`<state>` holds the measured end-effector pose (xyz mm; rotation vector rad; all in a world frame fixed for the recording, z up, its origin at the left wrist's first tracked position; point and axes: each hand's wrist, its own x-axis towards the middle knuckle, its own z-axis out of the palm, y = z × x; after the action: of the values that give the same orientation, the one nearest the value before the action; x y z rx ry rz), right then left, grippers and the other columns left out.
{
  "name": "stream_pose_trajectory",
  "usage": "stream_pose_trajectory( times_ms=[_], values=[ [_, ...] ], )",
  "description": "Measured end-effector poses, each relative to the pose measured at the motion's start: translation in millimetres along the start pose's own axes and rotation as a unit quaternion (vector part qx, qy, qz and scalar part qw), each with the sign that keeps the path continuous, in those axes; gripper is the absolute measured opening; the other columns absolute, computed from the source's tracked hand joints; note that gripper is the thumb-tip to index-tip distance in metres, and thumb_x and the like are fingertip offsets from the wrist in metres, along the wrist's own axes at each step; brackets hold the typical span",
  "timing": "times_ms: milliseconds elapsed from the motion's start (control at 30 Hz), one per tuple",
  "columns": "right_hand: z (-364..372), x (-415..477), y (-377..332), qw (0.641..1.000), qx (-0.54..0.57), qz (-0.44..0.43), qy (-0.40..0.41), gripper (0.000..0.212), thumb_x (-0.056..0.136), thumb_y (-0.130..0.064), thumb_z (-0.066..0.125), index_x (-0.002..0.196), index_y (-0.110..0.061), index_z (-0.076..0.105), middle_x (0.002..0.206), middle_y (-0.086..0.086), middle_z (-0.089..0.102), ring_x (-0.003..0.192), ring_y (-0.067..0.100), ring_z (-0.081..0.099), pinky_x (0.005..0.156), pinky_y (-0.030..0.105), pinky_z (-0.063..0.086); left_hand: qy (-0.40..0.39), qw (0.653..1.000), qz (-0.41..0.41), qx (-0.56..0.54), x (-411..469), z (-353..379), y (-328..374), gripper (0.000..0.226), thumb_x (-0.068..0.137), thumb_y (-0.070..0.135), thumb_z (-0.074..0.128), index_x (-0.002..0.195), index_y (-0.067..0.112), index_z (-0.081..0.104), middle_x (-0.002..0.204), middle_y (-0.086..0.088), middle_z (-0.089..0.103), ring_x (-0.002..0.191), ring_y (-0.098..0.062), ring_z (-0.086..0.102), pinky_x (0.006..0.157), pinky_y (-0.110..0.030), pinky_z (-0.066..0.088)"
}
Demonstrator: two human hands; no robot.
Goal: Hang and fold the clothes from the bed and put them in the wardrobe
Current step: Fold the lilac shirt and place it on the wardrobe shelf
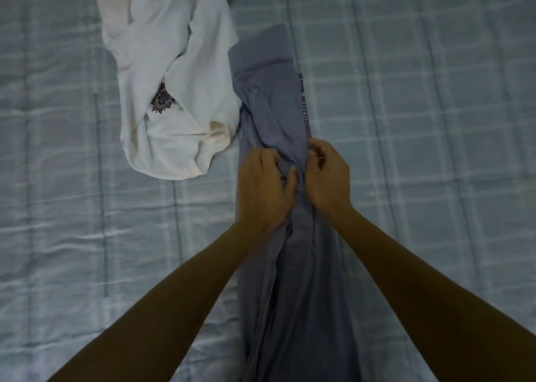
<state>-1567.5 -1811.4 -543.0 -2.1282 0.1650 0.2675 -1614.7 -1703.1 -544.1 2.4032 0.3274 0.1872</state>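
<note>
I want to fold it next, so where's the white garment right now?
In the head view the white garment lies crumpled on the bed, upper left, right beside the grey trousers both hands grip.

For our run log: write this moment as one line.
left hand: gripping grey trousers | right hand: gripping same | white shirt: crumpled beside | bed

Dim, cool, bluish light, flat and even, with no clear source and no glare. Detail is soft throughout; the lettering strip on the long grey-blue cloth garment (290, 265), just beyond the grip, is unreadable. Grid lines of the pale blue checked quilted bedspread (435, 120) bow toward the edges.
</note>
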Motion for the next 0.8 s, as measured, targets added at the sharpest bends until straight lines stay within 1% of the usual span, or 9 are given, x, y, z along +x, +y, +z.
stream_pose_trajectory(
  times_ms=[100,200,367,433,500,567,633,733,800],
  values=[
    [-5.6,-27.4,13.9,1.0,-0.009,0.024,0.0,0.028,0.097,-0.015,0.043,0.12,-0.011,0.06,0.113,0.005,0.065,0.102,0.018,0.06,0.092,0.037,0.05,-0.048,0.999,0.005,0.002,-45.3,-0.7,2.3,0.024,0.088,0.037,0.057,0.079,0.017,0.047,0.075,0.003,0.048,0.071,-0.009,0.041,0.064,-0.023,0.032],
    [-18.1,-60.6,29.0,0.999,-0.022,0.043,-0.002,0.022,0.096,-0.016,0.047,0.111,-0.011,0.062,0.104,0.006,0.065,0.092,0.017,0.06,0.083,0.028,0.048,-0.097,0.995,0.007,0.026,-91.3,2.3,1.2,0.036,0.085,0.045,0.053,0.088,0.009,0.058,0.079,-0.006,0.058,0.072,-0.017,0.05,0.06,-0.03,0.041],
    [-34.7,-100.9,41.9,0.997,-0.04,0.045,-0.04,0.021,0.097,-0.019,0.047,0.112,-0.013,0.061,0.1,0.004,0.066,0.091,0.017,0.061,0.079,0.025,0.047,-0.158,0.986,-0.048,0.016,-91.3,-1.1,8.8,0.028,0.093,0.018,0.049,0.065,0.013,0.047,0.069,-0.009,0.057,0.064,-0.023,0.054,0.058,-0.04,0.046],
    [-37.1,-107.6,42.0,0.997,-0.063,0.044,-0.03,0.027,0.097,-0.019,0.047,0.121,-0.013,0.057,0.108,0.005,0.064,0.099,0.019,0.06,0.084,0.025,0.045,-0.134,0.983,-0.109,-0.06,-86.2,-12.3,15.4,0.032,0.092,0.013,0.049,0.061,0.012,0.044,0.061,-0.003,0.051,0.058,-0.015,0.047,0.057,-0.032,0.042],
    [-37.7,-111.4,41.1,0.993,-0.1,0.056,0.002,0.035,0.097,-0.017,0.046,0.132,-0.014,0.049,0.118,0.006,0.061,0.105,0.019,0.058,0.086,0.023,0.04,-0.051,0.976,-0.174,-0.123,-88.6,-24.4,18.6,0.028,0.093,0.011,0.048,0.065,0.005,0.048,0.061,-0.002,0.048,0.055,-0.007,0.041,0.052,-0.019,0.033],
    [-35.1,-114.5,40.5,0.987,-0.142,0.081,0.008,0.039,0.096,-0.014,0.045,0.135,-0.015,0.046,0.125,0.007,0.059,0.109,0.021,0.057,0.085,0.024,0.038,0.015,0.949,-0.273,-0.155,-99.7,-35.1,13.9,0.027,0.095,0.013,0.043,0.069,0.008,0.045,0.063,0.0,0.047,0.057,-0.007,0.04,0.053,-0.019,0.034],
    [-30.3,-118.1,40.6,0.981,-0.17,0.088,-0.013,0.04,0.095,-0.013,0.045,0.134,-0.014,0.047,0.124,0.01,0.058,0.108,0.025,0.057,0.085,0.029,0.041,0.002,0.912,-0.381,-0.154,-114.5,-38.4,-0.3,0.025,0.094,0.018,0.041,0.071,0.01,0.045,0.066,-0.001,0.05,0.062,-0.014,0.048,0.055,-0.025,0.041],
    [-22.7,-124.4,36.3,0.983,-0.183,-0.001,-0.008,0.035,0.093,-0.01,0.046,0.127,-0.011,0.052,0.116,0.014,0.056,0.099,0.028,0.057,0.082,0.037,0.048,-0.094,0.898,-0.408,-0.136,-125.9,-40.9,-15.2,0.026,0.092,0.028,0.044,0.077,0.009,0.052,0.075,-0.009,0.062,0.072,-0.028,0.063,0.064,-0.041,0.055],
    [-17.0,-124.4,31.3,0.978,-0.177,-0.11,0.007,0.035,0.09,-0.004,0.048,0.124,-0.007,0.055,0.114,0.017,0.055,0.098,0.028,0.055,0.084,0.037,0.048,-0.091,0.91,-0.381,-0.136,-115.6,-44.3,-15.4,0.025,0.093,0.033,0.045,0.08,0.012,0.052,0.077,-0.003,0.06,0.072,-0.02,0.059,0.064,-0.033,0.05]
  ],
)
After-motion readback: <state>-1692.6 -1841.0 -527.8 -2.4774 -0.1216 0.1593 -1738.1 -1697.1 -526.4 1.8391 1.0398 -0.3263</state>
